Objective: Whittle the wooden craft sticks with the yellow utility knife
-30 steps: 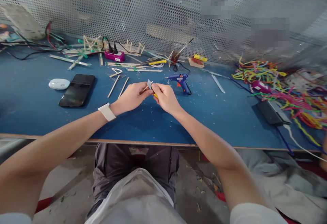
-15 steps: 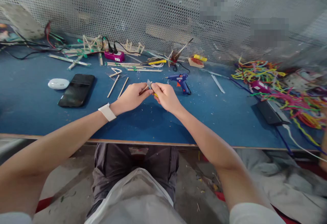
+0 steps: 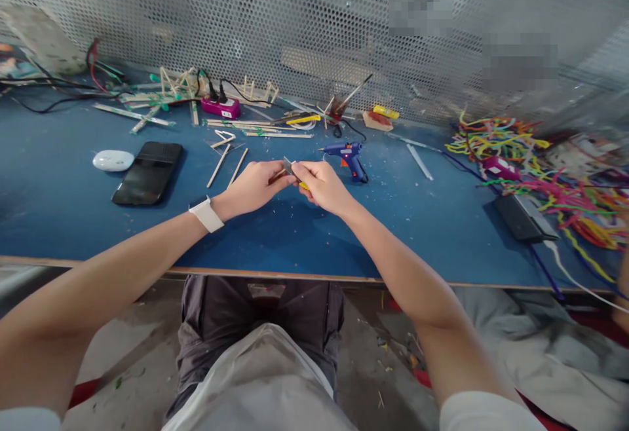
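Observation:
My right hand (image 3: pixel 322 185) is closed around a yellow utility knife (image 3: pixel 304 186), whose blade (image 3: pixel 287 166) points up and left toward the other hand. My left hand (image 3: pixel 258 185) is pinched on a thin wooden stick (image 3: pixel 279 175), mostly hidden by the fingers. Blade and stick are close together; whether they touch is hard to see. Two loose sticks (image 3: pixel 219 166) and a small joined stick shape (image 3: pixel 223 137) lie left of the hands. To their right a blue glue gun (image 3: pixel 346 156) rests on its side.
On the blue table (image 3: pixel 407 234) are a black phone (image 3: pixel 148 174) and a white mouse (image 3: pixel 113 160) at left. Along the back stand a magenta power strip (image 3: pixel 220 107), stick structures (image 3: pixel 179 84) and a second yellow cutter (image 3: pixel 303 119). Colourful wires (image 3: pixel 584 202) and a black adapter (image 3: pixel 523 216) lie right.
My right hand has shifted slightly right, and the knife's blade has changed angle. More of its yellow handle shows. The left hand stays nearly in place.

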The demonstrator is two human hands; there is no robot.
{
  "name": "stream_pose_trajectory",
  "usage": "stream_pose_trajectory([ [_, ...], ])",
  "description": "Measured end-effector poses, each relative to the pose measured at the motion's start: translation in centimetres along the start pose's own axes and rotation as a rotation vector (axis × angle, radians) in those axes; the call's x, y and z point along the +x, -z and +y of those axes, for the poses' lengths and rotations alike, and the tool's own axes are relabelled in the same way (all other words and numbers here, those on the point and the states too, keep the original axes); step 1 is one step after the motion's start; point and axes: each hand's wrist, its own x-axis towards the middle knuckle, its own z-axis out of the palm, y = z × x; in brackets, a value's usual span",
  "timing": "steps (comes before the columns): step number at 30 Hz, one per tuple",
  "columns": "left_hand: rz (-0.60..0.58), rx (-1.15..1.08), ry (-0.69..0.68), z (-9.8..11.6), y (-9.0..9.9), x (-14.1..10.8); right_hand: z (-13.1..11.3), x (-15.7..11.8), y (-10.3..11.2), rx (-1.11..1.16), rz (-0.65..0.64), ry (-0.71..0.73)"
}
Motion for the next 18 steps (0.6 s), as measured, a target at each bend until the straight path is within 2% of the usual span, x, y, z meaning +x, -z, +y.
stream_pose_trajectory([
  [3, -0.001, 0.009, 0.005, 0.0, 0.1, 0.0, 0.0, 0.0, 0.0, -0.006, -0.009, 0.001],
  [18, 0.046, 0.02, 0.07, 0.6, 0.0, 0.0, 0.5, -0.2, -1.2, -0.031, 0.121, 0.006],
])
